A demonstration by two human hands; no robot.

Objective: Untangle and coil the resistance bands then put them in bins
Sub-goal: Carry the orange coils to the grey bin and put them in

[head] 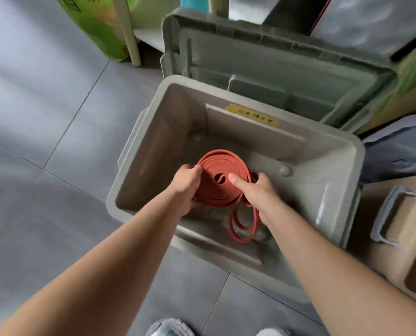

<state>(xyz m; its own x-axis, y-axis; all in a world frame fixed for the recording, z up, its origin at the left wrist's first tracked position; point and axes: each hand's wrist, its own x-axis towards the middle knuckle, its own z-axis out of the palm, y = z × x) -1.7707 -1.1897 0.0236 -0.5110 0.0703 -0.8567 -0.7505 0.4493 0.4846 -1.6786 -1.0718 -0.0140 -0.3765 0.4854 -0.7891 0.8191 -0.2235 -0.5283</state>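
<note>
Both hands, left hand (pixel 186 184) and right hand (pixel 255 192), clamp the red band (pixel 222 184) coil inside the bin (pixel 335 185), preventing unwinding; its loose tail hangs below the grip.

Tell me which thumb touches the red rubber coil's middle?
The right hand; the left hand grips the coiled red rubber band at its outer edge.
</note>
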